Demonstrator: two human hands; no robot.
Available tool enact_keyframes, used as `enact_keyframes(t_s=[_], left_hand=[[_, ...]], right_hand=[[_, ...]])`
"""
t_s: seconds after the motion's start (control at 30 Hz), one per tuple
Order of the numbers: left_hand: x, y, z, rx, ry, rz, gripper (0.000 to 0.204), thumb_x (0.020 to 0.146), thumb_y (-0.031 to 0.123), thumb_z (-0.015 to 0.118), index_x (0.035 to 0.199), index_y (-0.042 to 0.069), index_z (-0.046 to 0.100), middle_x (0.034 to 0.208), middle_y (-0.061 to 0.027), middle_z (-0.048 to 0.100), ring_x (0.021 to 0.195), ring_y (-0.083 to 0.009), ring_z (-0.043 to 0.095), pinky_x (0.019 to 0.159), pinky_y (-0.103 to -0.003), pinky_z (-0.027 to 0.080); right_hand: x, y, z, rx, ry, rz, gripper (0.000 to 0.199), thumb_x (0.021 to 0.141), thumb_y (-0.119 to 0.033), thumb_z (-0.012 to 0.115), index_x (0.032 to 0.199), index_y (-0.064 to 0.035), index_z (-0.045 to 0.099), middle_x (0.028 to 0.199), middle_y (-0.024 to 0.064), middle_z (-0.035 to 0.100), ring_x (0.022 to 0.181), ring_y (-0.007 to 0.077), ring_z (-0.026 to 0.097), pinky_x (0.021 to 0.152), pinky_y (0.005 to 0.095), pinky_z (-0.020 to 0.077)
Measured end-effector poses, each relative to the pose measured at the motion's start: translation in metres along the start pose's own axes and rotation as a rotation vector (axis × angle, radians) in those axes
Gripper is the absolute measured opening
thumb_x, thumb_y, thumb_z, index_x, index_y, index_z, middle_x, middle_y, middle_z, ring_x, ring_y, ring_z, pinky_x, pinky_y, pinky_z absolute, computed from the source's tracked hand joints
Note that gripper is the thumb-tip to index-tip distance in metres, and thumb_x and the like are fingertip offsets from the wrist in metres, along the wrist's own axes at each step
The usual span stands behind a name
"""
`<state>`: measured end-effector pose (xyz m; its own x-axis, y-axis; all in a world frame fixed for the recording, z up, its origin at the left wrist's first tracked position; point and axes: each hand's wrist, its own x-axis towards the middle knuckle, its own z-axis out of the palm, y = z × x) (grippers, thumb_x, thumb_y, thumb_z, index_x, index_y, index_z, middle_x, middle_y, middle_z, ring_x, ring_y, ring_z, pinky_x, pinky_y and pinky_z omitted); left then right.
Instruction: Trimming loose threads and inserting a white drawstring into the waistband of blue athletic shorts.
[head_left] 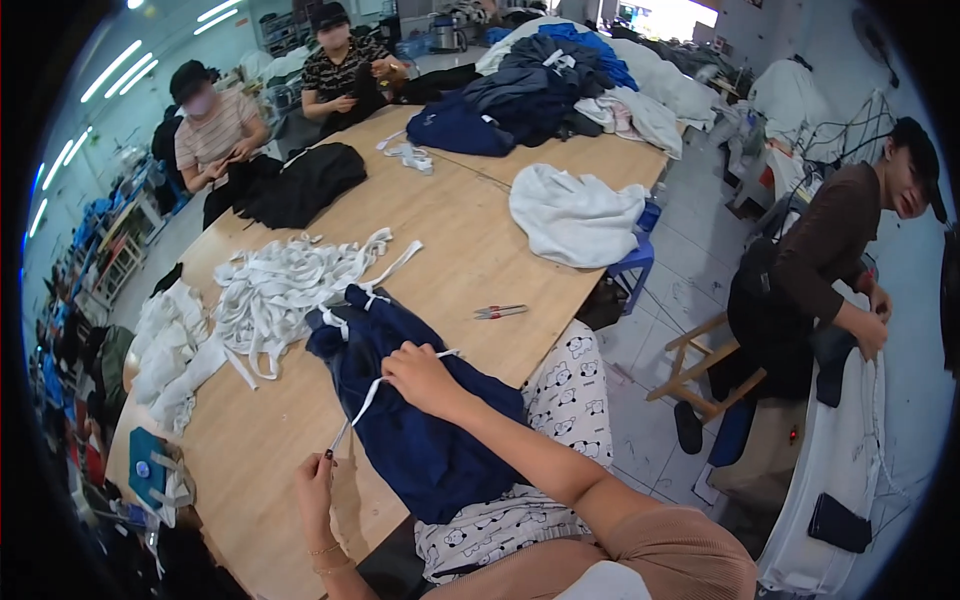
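A navy blue garment [430,440] lies over the table's near edge and my lap. My right hand [420,378] rests on it, fingers closed on a flat white tape [367,402]. One end of that tape hangs toward my left hand, and a short piece shows past the knuckles. My left hand [318,492] is just left of the garment, pinching a thin metal tool [340,436] that points up toward the tape's hanging end. Whether the tool's tip grips the tape is too small to tell. White tape also shows at the garment's far end.
A tangled heap of white tape [290,285] lies beyond the garment. Red-handled snips [500,312] are on the wooden table [440,240]. Further off are a white cloth bundle [575,215], black fabric [310,185] and a navy clothes pile [520,95]. Two people sit across; another sits at right.
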<state>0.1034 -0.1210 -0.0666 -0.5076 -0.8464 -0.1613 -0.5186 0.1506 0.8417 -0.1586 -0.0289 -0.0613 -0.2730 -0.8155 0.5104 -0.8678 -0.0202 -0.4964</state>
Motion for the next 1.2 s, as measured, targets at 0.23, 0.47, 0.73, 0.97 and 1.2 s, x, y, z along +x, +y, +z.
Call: enact_keyframes(t_s=[0.23,0.47,0.73,0.97,1.2], left_hand=[[0.009,0.084,0.015,-0.451,-0.076,0.201,0.021,0.093,0.016,0.051,0.078,0.002,0.058,0.07,0.004,0.051,0.067,-0.0044,0.043,0.06,-0.022,0.033],[0.049,0.161,0.024,-0.545,-0.136,0.364,0.017,0.09,0.012,0.054,0.084,-0.002,0.063,0.069,0.0007,0.056,0.061,-0.0058,0.047,0.056,-0.021,0.035],[0.043,0.157,0.049,-0.357,-0.193,0.64,0.011,0.09,0.004,0.049,0.087,-0.004,0.057,0.082,-0.0034,0.052,0.077,-0.0109,0.052,0.07,-0.023,0.041],[0.073,0.103,0.03,-0.215,-0.302,0.439,0.024,0.088,0.005,0.053,0.111,-0.001,0.058,0.103,-0.0076,0.064,0.093,-0.0142,0.058,0.084,-0.028,0.046],[0.084,0.099,0.033,-0.27,-0.405,0.374,0.02,0.087,0.009,0.059,0.102,-0.003,0.063,0.092,-0.0026,0.064,0.086,-0.0089,0.057,0.082,-0.024,0.045]], right_hand=[[0.029,-0.029,-0.004,0.798,0.094,0.266,0.011,0.086,-0.007,0.057,0.09,0.0039,0.059,0.073,0.0086,0.06,0.068,0.0091,0.055,0.063,0.0256,0.0449],[0.03,-0.027,0.01,0.912,-0.227,0.107,0.017,0.076,-0.007,0.056,0.087,0.0049,0.062,0.071,0.013,0.061,0.066,0.0189,0.057,0.063,0.0313,0.0453],[0.03,-0.014,-0.017,0.69,-0.106,0.23,0.015,0.078,-0.004,0.057,0.092,0.0001,0.061,0.082,0.0134,0.066,0.077,0.0206,0.064,0.07,0.03,0.0494],[0.053,-0.022,-0.046,0.929,-0.222,0.269,0.017,0.08,0.0,0.051,0.084,-0.0008,0.068,0.08,0.0033,0.058,0.07,0.0084,0.052,0.063,0.0231,0.0412],[0.058,-0.008,-0.051,0.687,-0.359,0.048,0.014,0.078,0.005,0.053,0.084,0.0024,0.066,0.08,0.007,0.056,0.078,0.0188,0.059,0.07,0.0301,0.046]])
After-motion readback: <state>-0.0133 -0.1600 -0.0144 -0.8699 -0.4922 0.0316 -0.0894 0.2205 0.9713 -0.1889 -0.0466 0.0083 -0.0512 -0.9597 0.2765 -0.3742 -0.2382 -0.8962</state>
